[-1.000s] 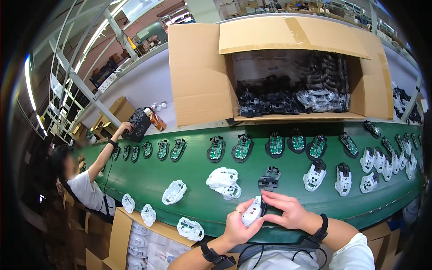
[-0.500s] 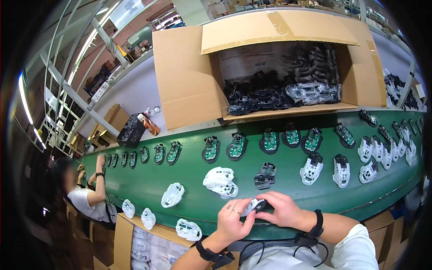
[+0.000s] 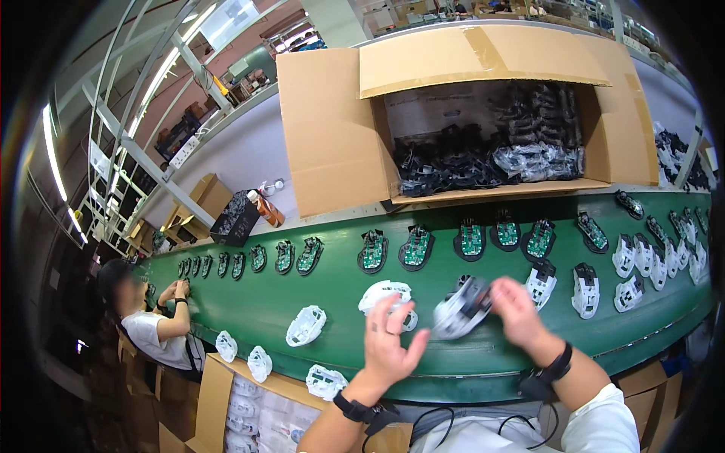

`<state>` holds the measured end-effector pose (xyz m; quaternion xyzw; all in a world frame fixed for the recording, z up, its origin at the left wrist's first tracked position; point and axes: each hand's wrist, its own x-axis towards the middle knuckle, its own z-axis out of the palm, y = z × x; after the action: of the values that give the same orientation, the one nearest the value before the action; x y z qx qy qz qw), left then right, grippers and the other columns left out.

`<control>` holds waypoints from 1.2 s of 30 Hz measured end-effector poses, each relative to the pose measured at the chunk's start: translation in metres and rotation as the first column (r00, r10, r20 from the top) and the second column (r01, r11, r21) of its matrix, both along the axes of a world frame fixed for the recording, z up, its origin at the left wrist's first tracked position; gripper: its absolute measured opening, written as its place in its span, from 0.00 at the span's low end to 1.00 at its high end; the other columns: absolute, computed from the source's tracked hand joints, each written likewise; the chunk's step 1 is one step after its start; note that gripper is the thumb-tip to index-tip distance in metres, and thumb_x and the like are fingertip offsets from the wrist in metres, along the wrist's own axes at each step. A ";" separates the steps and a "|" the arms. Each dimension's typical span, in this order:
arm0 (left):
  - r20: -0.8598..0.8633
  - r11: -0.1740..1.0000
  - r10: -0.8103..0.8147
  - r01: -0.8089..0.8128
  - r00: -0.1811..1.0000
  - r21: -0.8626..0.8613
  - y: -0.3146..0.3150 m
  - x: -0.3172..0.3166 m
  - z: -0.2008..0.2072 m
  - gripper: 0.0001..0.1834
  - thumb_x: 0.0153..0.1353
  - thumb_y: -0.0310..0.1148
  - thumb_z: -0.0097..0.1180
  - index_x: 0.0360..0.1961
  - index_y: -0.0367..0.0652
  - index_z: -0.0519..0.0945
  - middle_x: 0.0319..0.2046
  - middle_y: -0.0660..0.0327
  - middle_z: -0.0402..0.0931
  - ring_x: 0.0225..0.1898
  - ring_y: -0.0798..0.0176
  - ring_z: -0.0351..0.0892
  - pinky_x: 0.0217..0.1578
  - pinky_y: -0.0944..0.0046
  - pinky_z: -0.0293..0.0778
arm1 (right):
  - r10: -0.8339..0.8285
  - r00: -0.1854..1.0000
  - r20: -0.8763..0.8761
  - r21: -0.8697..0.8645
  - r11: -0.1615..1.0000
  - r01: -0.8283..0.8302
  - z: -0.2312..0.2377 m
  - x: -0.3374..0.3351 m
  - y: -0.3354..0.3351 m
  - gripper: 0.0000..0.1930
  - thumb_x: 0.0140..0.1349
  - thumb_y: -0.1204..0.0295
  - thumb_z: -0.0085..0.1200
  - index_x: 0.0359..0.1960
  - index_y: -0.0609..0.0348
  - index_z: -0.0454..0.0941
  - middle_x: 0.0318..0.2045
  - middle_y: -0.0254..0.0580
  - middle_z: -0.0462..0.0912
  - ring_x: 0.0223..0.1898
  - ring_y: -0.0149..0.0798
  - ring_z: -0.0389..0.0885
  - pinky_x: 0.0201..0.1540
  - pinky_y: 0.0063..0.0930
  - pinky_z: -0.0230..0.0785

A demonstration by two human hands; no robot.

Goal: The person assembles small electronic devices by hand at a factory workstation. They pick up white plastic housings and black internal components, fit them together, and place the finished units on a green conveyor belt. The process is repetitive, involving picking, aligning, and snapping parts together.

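Meanwhile, at near left, an open brown cardboard carton [image 3: 209,400] holds white plastic shells [image 3: 242,408]; rightward, the empty left hand [image 3: 389,351] spreads wide beside a blurred white-and-black plastic mouse shell [image 3: 455,313] over the green worktop [image 3: 242,302], apparently pinched by the right hand [image 3: 519,313]. One-handed positioning seems underway; any set-down calls for steadiness. Beyond, a larger brown carton [image 3: 321,136] contains black parts [image 3: 445,167].

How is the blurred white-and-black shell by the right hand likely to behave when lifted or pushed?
The white-and-black shell is probably light: the right hand seems to hold it by one end. It looks fairly stiff, with no clear sag. Its rounded outline may let it rock if pushed, though blur hides detail.
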<state>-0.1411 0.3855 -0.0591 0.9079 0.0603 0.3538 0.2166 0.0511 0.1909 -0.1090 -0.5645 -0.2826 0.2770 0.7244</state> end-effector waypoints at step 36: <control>-0.292 0.960 0.251 -0.277 0.923 -0.050 0.007 -0.027 -0.026 0.30 0.56 0.50 0.70 0.50 0.36 0.82 0.38 0.48 0.83 0.35 0.43 0.86 0.35 0.51 0.82 | 0.433 0.324 0.841 -0.497 0.855 0.148 0.054 -0.045 0.007 0.38 0.53 0.47 0.71 0.62 0.56 0.76 0.45 0.49 0.79 0.47 0.51 0.81 0.47 0.42 0.78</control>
<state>-0.1678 0.3923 -0.0854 0.9218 0.2283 0.2435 0.1970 0.0058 0.1983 -0.0553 -0.7527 -0.6164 0.0286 0.2295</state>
